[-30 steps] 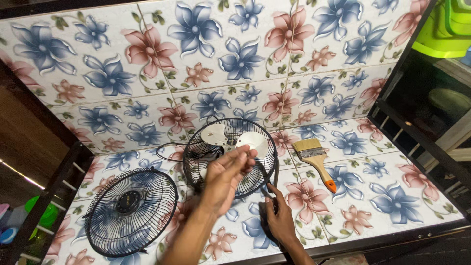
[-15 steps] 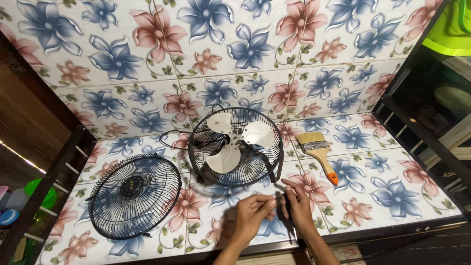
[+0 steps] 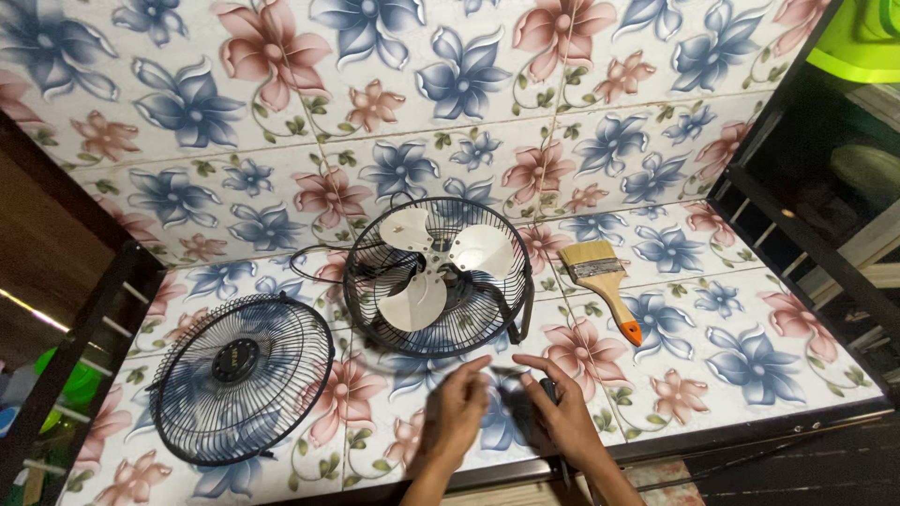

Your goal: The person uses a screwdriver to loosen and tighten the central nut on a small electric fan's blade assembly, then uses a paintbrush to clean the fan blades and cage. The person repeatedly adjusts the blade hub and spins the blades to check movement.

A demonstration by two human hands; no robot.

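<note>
- I see my left hand point(image 3: 457, 412) low in the head view, near the front edge of the tiled counter point(image 3: 750, 365), fingers curled loosely and reaching inward toward the other hand.
- My right hand point(image 3: 560, 412) sits just beside it, wrapped around a dark tool handle point(image 3: 547, 392); motion blur hides the tool's tip, so I cannot tell what kind of tool it is.
- The two hands are close, fingertips almost meeting over a blurred dark shape between them. Whether the left hand pinches anything I cannot tell.
- Just beyond my hands lies the fan body point(image 3: 434, 275): a black rear wire guard facing up, three pale blades point(image 3: 422, 295) exposed inside it, with no front cover on.
- A black cord point(image 3: 314, 262) loops out from the fan's left side toward the wall.
- To the left, well clear of my hands, the detached front grille point(image 3: 241, 375) lies flat on the counter, a round black wire disc with a dark hub at its centre. Its right rim comes just beside the fan body.
- To the right of the fan lies a paintbrush point(image 3: 605, 286) with pale bristles, a metal band and a wooden handle ending in an orange tip, the bristles toward the wall.
- Counter and wall carry the same tiles with blue and pink flowers.
- A black metal frame point(image 3: 797, 234) stands along the right edge, and a bright green plastic item point(image 3: 858, 47) shows in the upper right corner.
</note>
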